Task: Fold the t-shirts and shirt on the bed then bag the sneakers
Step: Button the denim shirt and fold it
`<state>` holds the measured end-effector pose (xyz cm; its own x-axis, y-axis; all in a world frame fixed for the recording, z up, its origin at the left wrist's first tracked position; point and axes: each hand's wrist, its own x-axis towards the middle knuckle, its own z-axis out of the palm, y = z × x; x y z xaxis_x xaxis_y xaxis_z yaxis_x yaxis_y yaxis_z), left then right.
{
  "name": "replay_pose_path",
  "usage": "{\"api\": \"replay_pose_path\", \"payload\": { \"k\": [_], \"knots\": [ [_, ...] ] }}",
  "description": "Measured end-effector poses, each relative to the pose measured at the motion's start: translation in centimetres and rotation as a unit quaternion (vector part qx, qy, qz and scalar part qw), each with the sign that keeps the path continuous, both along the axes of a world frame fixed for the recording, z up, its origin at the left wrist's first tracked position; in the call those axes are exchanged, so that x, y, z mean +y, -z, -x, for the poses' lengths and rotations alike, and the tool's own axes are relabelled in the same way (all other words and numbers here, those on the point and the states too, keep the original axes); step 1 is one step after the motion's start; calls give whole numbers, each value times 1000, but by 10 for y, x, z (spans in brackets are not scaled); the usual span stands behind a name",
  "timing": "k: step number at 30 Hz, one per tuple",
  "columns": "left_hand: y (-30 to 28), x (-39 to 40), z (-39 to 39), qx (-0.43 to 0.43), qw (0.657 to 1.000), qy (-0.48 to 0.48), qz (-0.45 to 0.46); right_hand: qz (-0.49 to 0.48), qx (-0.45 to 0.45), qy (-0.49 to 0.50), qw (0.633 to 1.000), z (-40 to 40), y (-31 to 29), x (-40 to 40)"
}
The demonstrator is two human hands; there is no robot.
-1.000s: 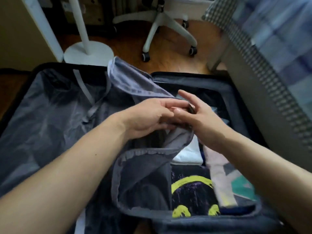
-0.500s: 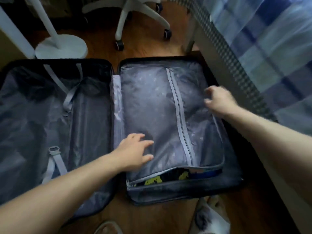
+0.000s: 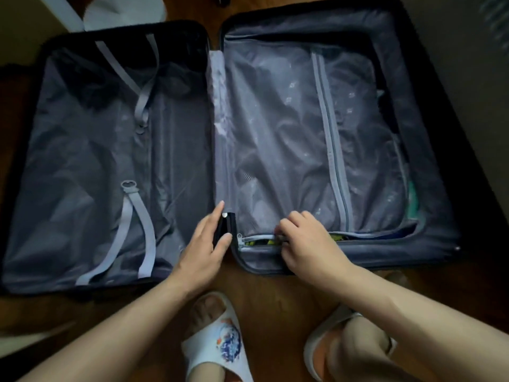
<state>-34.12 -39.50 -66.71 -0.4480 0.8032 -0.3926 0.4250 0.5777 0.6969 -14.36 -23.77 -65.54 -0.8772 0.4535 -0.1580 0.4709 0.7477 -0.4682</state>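
Note:
A dark suitcase [image 3: 438, 244] lies open on the wooden floor. Its right half is covered by a grey zip divider [image 3: 278, 139], and folded clothes [image 3: 259, 242] with a yellow print show through the unzipped gap at the near edge. My left hand [image 3: 205, 245] grips the black hinge piece [image 3: 227, 224] between the two halves. My right hand [image 3: 303, 244] has its fingers curled at the divider's near zip line, pinching something small there; the zip pull itself is hidden. The left half [image 3: 82, 166] holds only loose grey straps [image 3: 137, 224]. No sneakers are in view.
My feet in white slides [image 3: 217, 346] stand on the floor just in front of the suitcase. A white round stand base [image 3: 124, 12] sits beyond the left half. A pale wall or bed side [image 3: 468, 51] borders the right.
The divider was dropped flat over the clothes. Both hands have come down to the near edge: the left onto the hinge, the right from the far side to the zip line. The view has tilted downward.

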Motion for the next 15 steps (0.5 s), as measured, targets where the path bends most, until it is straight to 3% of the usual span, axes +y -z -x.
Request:
{"api": "replay_pose_path", "payload": {
  "k": [5, 11, 15],
  "knots": [
    [-2, -3, -4, 32, 999, 1, 11, -46, 14, -80, 996, 29, 4, -25],
    [0, -1, -9, 82, 996, 10, 45, -66, 17, -19, 998, 22, 9, -3],
    [1, -1, -8, 73, 997, 4, 30, -50, 22, -113, 992, 24, 3, -24]
  ]
}}
